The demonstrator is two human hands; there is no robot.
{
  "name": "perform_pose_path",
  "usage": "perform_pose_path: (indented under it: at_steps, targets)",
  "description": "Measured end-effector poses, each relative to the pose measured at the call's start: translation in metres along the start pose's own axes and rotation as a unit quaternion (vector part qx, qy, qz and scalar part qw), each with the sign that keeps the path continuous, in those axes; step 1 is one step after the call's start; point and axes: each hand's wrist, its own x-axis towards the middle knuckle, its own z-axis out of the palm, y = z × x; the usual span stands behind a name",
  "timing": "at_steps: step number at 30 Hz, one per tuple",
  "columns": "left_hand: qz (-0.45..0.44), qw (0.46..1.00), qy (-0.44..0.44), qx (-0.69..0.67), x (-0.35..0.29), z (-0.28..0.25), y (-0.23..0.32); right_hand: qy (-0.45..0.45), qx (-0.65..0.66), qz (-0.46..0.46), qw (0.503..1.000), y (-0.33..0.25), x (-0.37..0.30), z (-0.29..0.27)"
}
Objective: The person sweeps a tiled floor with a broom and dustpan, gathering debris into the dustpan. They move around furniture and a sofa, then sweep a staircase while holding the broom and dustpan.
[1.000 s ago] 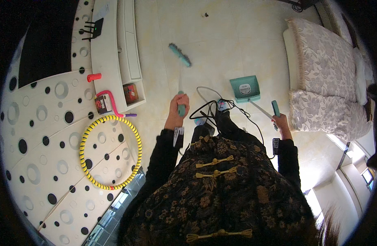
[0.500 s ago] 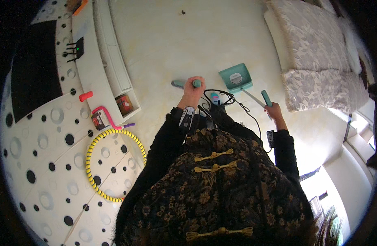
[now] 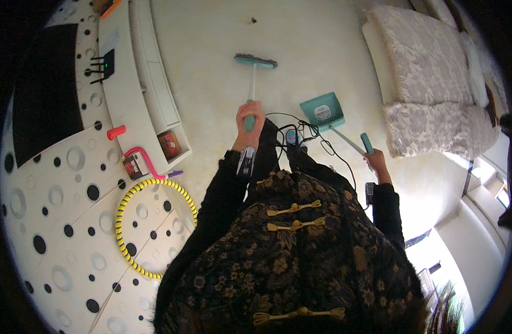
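Broom [image 3: 253, 83] has swung ahead of the left hand [image 3: 250, 116] — fingers gripping it. Right hand [image 3: 376, 162] holds the dustpan [image 3: 335, 106], fingertips indistinct.

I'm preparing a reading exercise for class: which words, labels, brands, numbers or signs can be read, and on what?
None reads clearly enough to quote.
White rounded label on the green plastic dustpan: print too small.
Dark rectangular box, at the picture's left: lettering too blurred.
Small black right-wrist device: white marks too small.
Grey-and-black left-wrist device: any print indistinct.
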Motion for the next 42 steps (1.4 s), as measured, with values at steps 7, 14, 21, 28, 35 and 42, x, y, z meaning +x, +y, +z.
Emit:
perform_pose_path:
  at_steps: [7,14,21,28,35,42]
  targets:
    - [0.085,0.986,0.070,0.121,-0.119,0.076,0.034,-0.010,0.124,0.055,0.991,-0.004,-0.011,0.003]
    - [0.190,0.959,0.130,0.163,-0.138,0.129,0.114,0.044,0.215,0.095,0.971,-0.062,-0.025,0.011]
    - [0.187,0.963,0.142,0.135,-0.044,0.151,0.146,0.096,0.205,0.105,0.968,-0.114,-0.040,0.012]
    - [0.079,0.976,0.133,0.151,0.020,0.159,0.090,0.110,0.215,0.113,0.964,-0.157,-0.032,0.008]
    - [0.079,0.977,0.115,0.161,-0.010,0.197,0.098,0.109,0.239,0.062,0.963,-0.193,0.007,-0.003]
    - [0.119,0.861,0.032,0.493,-0.061,0.207,0.139,0.071,0.238,0.042,0.968,-0.257,0.058,-0.031]
